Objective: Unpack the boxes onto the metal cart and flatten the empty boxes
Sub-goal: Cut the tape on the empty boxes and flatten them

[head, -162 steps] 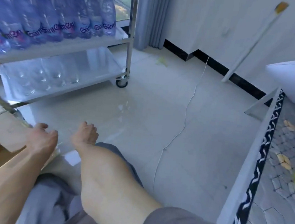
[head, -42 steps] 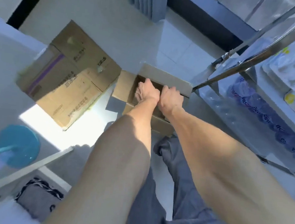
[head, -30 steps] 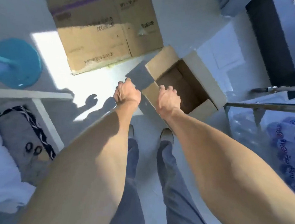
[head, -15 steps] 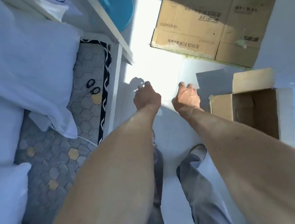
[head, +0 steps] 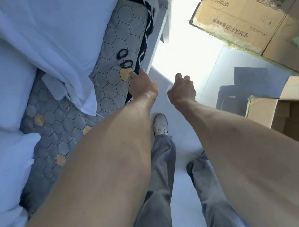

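An open, empty-looking cardboard box (head: 264,109) stands on the floor at the right edge, flaps up. Flattened cardboard (head: 243,22) lies on the floor at the top right. My left hand (head: 142,84) reaches over the edge of the bed; its spread fingertips rest on the patterned mattress just below a pair of black-handled scissors (head: 125,59) and hold nothing. My right hand (head: 182,89) hovers over the floor left of the box, fingers loosely curled and empty. The metal cart is out of view.
A bed fills the left side, with a white duvet (head: 44,22), a grey hexagon-patterned mattress (head: 116,29) and a white frame rail (head: 157,32). My legs and one shoe (head: 159,123) stand on the pale floor between bed and box.
I have turned from the cart to the open box and on toward the bed. Both hands left the box; my left hand moved left onto the mattress near the scissors.
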`<state>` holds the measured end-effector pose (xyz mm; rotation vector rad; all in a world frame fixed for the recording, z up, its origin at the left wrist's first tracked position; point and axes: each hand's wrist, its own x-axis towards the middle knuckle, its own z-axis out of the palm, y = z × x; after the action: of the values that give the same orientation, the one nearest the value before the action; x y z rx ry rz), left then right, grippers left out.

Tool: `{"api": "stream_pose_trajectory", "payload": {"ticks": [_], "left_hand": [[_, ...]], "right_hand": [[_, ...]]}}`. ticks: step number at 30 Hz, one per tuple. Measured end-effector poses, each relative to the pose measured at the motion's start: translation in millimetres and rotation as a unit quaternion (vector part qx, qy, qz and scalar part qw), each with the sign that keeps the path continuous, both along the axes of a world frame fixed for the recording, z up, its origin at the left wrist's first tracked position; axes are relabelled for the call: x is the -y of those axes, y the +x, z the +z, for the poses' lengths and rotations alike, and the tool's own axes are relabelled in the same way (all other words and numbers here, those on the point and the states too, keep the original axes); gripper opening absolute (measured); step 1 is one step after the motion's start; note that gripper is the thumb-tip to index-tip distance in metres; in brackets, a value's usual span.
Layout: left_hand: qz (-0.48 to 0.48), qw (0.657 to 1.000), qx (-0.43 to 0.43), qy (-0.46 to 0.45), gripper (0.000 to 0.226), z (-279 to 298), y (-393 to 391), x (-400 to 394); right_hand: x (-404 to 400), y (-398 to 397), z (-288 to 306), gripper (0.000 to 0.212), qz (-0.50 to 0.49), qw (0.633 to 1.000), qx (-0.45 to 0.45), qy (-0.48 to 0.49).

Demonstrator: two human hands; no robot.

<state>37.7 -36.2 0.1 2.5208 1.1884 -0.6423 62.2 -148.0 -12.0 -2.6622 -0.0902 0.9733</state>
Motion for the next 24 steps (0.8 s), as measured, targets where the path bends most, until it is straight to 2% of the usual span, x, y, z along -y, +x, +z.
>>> {"api": "stream_pose_trajectory", "payload": {"ticks": [5,9,15,21,24], "left_hand": [[-0.038,0.999,-0.014,0.024,0.044,-28,14,-17],[-0.028,0.999,-0.024,0.023,0.057,-43,23,-31],[-0.017,0.999,-0.031,0.035,0.081,-58,30,-68],[-0.023,0.998,-0.052,0.012,0.083,-64,34,-89],[-0.042,0.997,-0.051,0.051,0.070,-66,38,-93]], "right_hand": [[-23,-3,-26,0.040,-0.033,0.999,-0.004,-0.027],[-40,-4,-40,0.041,-0.078,0.996,-0.025,-0.028],[-72,7,-51,0.042,-0.086,0.995,-0.038,-0.034],[-91,16,-55,0.041,-0.102,0.993,-0.051,-0.022],[-95,16,-58,0.040,-0.107,0.992,-0.065,-0.018]]}}
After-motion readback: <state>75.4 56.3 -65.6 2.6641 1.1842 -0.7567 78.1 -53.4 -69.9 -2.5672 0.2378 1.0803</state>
